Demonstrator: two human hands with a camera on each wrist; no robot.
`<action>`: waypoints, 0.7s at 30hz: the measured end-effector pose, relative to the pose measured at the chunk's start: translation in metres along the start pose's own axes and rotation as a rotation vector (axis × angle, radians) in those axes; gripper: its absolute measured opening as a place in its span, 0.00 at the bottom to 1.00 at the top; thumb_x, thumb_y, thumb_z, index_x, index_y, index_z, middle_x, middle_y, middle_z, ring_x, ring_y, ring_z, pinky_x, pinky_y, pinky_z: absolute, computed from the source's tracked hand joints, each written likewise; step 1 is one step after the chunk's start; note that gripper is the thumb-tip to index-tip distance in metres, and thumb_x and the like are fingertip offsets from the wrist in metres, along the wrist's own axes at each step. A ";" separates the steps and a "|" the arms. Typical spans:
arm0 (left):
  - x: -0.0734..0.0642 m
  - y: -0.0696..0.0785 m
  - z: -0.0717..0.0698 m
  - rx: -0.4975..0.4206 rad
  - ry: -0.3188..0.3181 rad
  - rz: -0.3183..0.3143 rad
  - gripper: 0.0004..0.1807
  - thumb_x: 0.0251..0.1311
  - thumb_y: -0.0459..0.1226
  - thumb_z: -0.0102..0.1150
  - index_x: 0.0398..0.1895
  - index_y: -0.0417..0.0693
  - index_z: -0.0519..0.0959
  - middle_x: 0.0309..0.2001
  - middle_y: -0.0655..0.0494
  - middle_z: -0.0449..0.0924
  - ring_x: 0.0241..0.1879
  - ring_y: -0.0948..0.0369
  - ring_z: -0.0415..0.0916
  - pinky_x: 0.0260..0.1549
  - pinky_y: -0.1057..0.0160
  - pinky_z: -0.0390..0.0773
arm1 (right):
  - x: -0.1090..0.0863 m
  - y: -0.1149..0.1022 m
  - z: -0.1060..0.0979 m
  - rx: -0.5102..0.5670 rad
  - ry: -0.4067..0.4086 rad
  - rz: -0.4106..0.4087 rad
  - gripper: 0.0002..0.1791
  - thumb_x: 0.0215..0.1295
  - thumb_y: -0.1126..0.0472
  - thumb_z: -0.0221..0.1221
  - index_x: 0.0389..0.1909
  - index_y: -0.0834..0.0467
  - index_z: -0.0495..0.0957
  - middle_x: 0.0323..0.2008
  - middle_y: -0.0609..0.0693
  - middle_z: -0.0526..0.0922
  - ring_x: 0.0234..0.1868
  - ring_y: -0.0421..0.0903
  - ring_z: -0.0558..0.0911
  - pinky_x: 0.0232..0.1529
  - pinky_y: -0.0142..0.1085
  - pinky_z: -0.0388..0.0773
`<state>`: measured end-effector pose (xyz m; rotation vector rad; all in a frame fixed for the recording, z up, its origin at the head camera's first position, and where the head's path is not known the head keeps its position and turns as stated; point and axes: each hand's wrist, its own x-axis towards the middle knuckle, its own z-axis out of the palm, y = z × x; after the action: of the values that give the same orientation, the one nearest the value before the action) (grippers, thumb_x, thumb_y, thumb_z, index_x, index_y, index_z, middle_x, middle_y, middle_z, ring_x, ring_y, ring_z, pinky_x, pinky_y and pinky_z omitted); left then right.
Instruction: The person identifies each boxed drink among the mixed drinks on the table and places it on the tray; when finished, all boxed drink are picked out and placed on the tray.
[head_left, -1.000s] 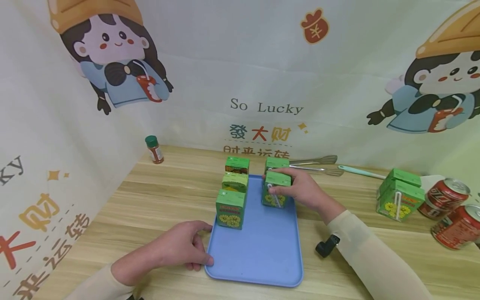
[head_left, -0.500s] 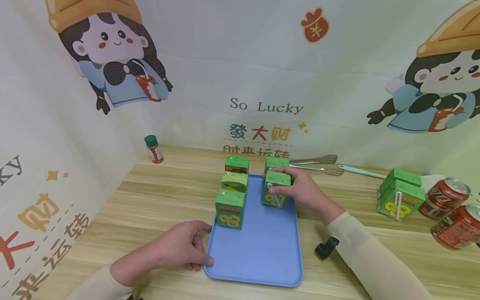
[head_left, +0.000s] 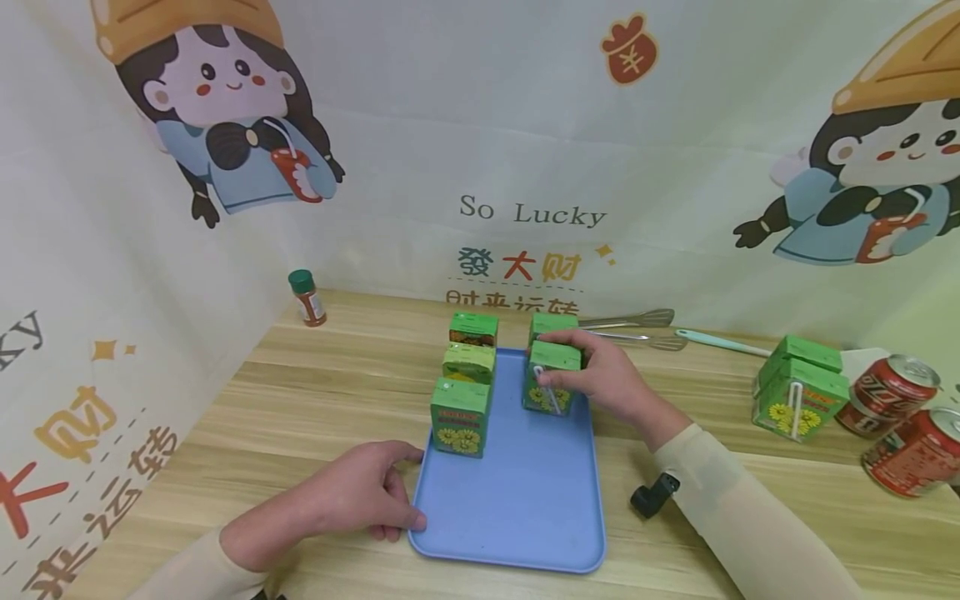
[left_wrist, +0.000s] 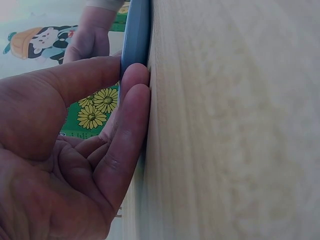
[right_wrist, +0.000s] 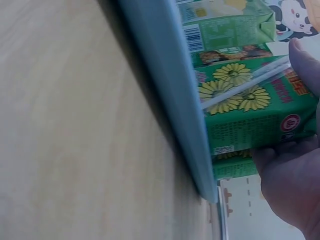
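Observation:
On the wooden table lies a blue tray (head_left: 525, 508). My left hand (head_left: 360, 492) holds its left rim, thumb and fingers at the edge; the left wrist view shows the fingertips (left_wrist: 135, 97) between tray and table. My right hand (head_left: 611, 379) grips a green drink carton (head_left: 551, 396) with yellow flowers and a slanted white straw, thumb on its front. This carton stands upright at the tray's back right, its base close to the tray in the right wrist view. Behind it is another green carton (head_left: 555, 323). Three cartons, the nearest a green flowered carton (head_left: 459, 421), line the tray's left side.
A green-capped spice jar (head_left: 307, 298) stands at the back left. Metal spatulas (head_left: 637, 319) and a tool with a mint handle (head_left: 727, 342) lie along the back. At right are two more green cartons (head_left: 802, 400) and red cola cans (head_left: 888, 396).

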<state>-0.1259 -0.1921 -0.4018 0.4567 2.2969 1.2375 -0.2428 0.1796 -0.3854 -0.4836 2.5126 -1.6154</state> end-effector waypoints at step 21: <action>0.000 0.000 0.000 0.005 0.004 0.005 0.52 0.58 0.34 0.85 0.77 0.19 0.64 0.25 0.52 0.87 0.22 0.53 0.86 0.24 0.53 0.89 | -0.009 -0.018 -0.008 -0.040 0.028 -0.135 0.31 0.64 0.64 0.81 0.68 0.57 0.84 0.66 0.51 0.87 0.67 0.53 0.84 0.69 0.55 0.81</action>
<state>-0.1258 -0.1918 -0.4020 0.4615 2.3041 1.2368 -0.2330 0.1828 -0.3668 -0.6538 2.5884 -1.6297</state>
